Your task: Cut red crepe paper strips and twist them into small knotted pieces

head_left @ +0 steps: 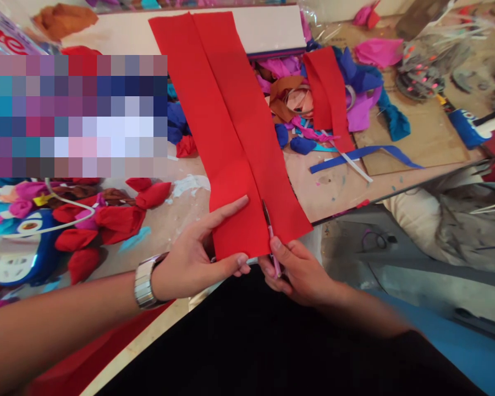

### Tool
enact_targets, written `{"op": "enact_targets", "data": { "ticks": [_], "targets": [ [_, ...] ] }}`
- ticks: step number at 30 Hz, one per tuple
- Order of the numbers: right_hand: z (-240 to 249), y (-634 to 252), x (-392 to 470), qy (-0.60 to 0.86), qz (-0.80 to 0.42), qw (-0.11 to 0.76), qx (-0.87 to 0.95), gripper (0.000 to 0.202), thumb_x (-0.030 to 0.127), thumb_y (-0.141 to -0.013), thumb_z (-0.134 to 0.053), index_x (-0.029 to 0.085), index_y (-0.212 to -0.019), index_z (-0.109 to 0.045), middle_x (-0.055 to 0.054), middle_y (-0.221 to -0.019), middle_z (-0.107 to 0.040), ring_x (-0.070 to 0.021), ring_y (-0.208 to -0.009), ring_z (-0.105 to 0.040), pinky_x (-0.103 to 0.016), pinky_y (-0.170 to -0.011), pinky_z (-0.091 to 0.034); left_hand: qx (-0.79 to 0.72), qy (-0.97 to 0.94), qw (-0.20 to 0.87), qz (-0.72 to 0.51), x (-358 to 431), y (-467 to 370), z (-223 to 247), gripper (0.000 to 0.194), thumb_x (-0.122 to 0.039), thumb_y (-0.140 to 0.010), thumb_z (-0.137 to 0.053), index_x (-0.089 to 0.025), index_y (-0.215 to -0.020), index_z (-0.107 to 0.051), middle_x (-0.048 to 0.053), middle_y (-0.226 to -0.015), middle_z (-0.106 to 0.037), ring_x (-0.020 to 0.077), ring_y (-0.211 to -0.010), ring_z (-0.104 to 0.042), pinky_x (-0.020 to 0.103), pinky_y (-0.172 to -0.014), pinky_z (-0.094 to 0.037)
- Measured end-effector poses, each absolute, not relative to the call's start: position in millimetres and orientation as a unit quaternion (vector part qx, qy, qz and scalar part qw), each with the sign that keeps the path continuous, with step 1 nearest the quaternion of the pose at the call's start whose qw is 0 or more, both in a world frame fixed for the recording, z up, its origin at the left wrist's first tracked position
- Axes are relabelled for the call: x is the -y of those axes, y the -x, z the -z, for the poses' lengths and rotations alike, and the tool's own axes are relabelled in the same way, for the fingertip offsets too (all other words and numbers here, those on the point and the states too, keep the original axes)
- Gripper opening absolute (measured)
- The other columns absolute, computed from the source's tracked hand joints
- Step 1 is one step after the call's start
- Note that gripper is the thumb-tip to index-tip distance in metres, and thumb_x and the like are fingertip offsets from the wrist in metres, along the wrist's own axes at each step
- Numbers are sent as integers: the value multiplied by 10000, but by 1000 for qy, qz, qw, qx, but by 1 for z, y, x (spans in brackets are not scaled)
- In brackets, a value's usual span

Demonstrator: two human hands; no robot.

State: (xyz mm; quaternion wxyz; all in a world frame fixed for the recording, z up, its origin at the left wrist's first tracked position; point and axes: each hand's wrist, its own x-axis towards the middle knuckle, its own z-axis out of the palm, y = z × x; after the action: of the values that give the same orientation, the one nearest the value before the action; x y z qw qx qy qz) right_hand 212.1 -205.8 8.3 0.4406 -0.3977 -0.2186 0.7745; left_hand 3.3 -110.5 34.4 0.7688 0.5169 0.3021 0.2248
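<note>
A long piece of red cloth [231, 137] stretches from the back of the table to its front edge, with a slit running up from its near end. My left hand [212, 242], with a metal watch on the wrist, grips the cloth's near left part, index finger on top and thumb at the bottom edge. My right hand [292, 269] is closed on the handles of small scissors [270, 225]. Their blades lie at the slit, pointing away from me. The slit continues beyond the blade tips toward the far end.
Red cloth petals [119, 217] and a blue and white tool [28, 247] lie at the left. Behind the cloth is a white box [272, 25]. To the right are a folded red strip [328, 88], a blue strip [367, 157] and a second blue tool [468, 127]. A blurred patch covers the upper left.
</note>
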Motion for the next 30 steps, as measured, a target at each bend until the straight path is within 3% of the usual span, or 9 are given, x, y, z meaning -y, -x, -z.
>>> {"op": "enact_targets", "data": {
  "ticks": [7,12,19,23,30],
  "targets": [
    [-10,-211,205,389,-778,453,195,502,614,-1042,-644,190,-797,-535,79,-656,-546,-4,-375,-336,-187,-405,-220,-306,-508,776,-216,110,-1,-32,860,-285,-935,-835,-311,-1694,-433,78,-974,-820,235,-760,-816,345,-698,-722],
    [-10,-210,209,382,-781,456,191,483,595,-1045,-652,191,-809,-532,84,-643,-537,-2,-378,-327,-175,-394,-204,-335,-511,726,-315,103,-4,-26,587,-330,-954,-814,-293,-1517,-655,118,-1519,-677,270,-1270,-737,331,-996,-678],
    [-8,-207,214,364,-792,457,177,404,558,-1062,-643,210,-894,-524,92,-660,-547,-9,-377,-316,-170,-385,-198,-378,-501,717,-304,98,-8,-24,631,-309,-876,-901,-246,-1467,-688,118,-1329,-782,259,-1096,-801,366,-917,-714],
    [-6,-206,216,338,-797,472,165,370,550,-1073,-631,215,-954,-527,97,-686,-555,-7,-377,-304,-166,-388,-204,-385,-529,693,-304,98,-6,-23,666,-320,-862,-914,-240,-1482,-687,130,-1385,-764,294,-1162,-793,392,-942,-717],
    [-7,-207,217,326,-804,465,176,425,557,-1084,-612,197,-879,-513,85,-696,-553,3,-378,-324,-166,-390,-212,-396,-554,664,-308,97,-3,-19,716,-342,-862,-910,-275,-1529,-656,120,-1413,-753,318,-1173,-791,431,-948,-721]
  ]
}}
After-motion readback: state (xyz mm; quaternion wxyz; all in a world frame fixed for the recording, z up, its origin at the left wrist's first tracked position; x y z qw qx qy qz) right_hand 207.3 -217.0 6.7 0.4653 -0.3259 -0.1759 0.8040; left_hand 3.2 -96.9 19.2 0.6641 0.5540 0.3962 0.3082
